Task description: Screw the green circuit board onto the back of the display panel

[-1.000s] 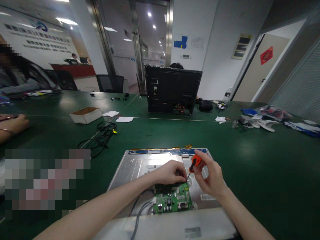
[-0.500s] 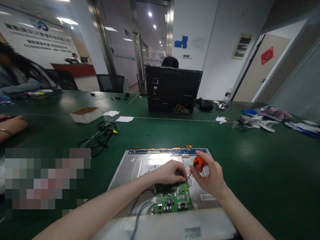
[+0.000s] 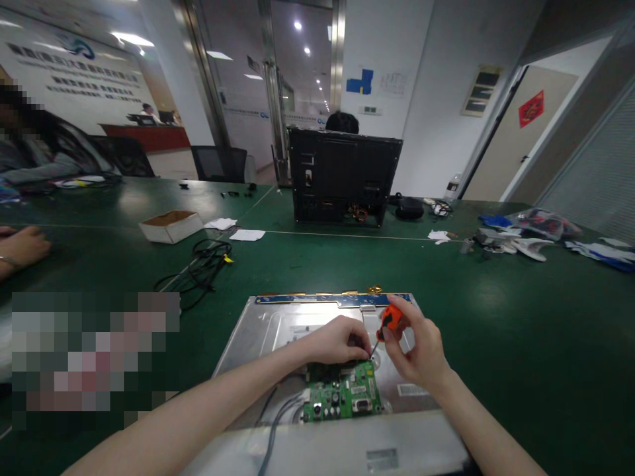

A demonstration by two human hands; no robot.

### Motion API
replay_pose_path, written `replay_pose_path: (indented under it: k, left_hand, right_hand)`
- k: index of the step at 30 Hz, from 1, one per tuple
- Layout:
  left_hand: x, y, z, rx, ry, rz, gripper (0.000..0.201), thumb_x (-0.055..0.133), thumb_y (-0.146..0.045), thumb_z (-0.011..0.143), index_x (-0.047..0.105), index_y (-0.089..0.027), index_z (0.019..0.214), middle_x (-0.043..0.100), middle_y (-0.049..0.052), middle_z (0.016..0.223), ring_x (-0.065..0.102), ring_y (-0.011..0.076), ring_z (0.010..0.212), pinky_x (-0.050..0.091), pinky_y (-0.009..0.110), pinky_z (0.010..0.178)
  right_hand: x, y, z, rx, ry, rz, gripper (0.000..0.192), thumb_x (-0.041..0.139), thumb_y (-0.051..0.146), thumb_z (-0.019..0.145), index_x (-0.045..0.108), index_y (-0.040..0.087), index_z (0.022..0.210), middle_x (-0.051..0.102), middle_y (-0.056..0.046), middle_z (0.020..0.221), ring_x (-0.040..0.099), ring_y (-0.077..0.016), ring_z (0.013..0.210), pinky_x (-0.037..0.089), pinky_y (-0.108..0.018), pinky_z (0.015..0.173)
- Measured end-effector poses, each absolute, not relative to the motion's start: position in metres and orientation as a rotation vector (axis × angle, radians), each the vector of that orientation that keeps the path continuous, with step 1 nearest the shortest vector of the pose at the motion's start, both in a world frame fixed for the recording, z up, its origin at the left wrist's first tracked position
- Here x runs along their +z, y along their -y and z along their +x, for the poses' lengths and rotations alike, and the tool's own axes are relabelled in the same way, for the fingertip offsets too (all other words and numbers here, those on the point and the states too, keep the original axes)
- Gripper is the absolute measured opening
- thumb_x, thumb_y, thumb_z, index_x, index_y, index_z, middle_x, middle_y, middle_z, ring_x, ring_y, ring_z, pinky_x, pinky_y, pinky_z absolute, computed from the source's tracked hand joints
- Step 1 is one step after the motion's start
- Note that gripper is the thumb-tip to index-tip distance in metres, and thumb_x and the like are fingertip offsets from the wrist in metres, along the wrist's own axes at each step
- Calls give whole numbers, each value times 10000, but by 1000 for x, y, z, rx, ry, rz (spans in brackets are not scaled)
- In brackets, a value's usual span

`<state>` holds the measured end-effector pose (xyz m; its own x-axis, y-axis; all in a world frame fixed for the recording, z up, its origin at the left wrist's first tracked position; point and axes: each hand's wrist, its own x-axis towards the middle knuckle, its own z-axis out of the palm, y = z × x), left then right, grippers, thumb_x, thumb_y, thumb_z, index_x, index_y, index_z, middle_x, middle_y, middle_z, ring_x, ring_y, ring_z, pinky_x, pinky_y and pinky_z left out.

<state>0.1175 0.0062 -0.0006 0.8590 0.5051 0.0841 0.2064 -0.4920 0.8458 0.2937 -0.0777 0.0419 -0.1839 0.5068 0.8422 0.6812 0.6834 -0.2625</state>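
Note:
In my right hand [image 3: 419, 347] is a screwdriver [image 3: 391, 318] with an orange and black handle, its fingers closed round it. The shaft slants down and left to the upper right corner of a green circuit board [image 3: 342, 395]. Beside the tip, my left hand [image 3: 342, 340] has its fingertips pinched together at the board's top edge; what they hold, if anything, is hidden. The board lies on the silver metal back of a display panel [image 3: 248, 337], which has a blue strip board [image 3: 317, 301] along its far edge. Grey cables [image 3: 278, 423] run from the board's left side.
A black monitor housing [image 3: 344, 175] stands upright across the green table, a person's head behind it. Left are a cardboard box [image 3: 171, 227], black cables [image 3: 203, 264] and another person's hand [image 3: 24, 248]. Plastic bags and gloves [image 3: 540, 228] lie at the right.
The fingers of my right hand have shifted slightly on the screwdriver handle, which has turned a little. My left hand stays in place.

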Motion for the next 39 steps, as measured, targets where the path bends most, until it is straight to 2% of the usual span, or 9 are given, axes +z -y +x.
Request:
replay_pose_path:
  k: [9,14,19,24,30,39]
  left_hand:
    - [-1,-7,116,374,-487,2102,116,684,-89,767,747,-138,852,708,21,787,630,159,716,459,220,660]
    - [-3,-7,117,377,-504,2107,111,688,-90,761,748,-129,846,696,19,761,622,155,690,452,215,636]
    - [-2,-7,117,379,-514,2111,109,700,-95,758,751,-138,844,692,9,756,613,150,688,447,212,636]
    - [1,-6,118,387,-524,2103,70,715,-72,738,737,-132,764,669,-3,706,595,133,655,427,199,613]
    - [3,-6,118,382,-528,2104,55,723,-81,741,734,-131,762,674,0,714,602,136,666,433,203,627]
    - [2,-6,116,362,-479,2087,103,691,-86,764,740,-124,846,703,25,777,634,160,715,465,219,664]
  right_hand:
    - [36,73,292,-242,1796,-909,478,570,164,885,442,228,1342,614,46,685,542,-101,462,479,-202,442]
    - [36,72,292,-253,1802,-909,435,572,199,907,461,233,1326,614,49,678,542,-101,460,478,-202,447]
    - [39,76,294,-189,1841,-901,450,533,191,907,440,209,1348,622,22,703,571,-120,498,491,-221,457]
    - [40,77,294,-97,1849,-893,502,479,142,878,419,202,1373,667,-22,804,636,-145,588,530,-246,500]
    - [40,77,293,-165,1823,-943,463,514,157,876,446,211,1331,634,15,729,569,-120,491,505,-230,457]
    - [33,73,293,-238,1773,-946,377,588,215,906,471,220,1265,590,42,693,541,-101,467,485,-209,446]
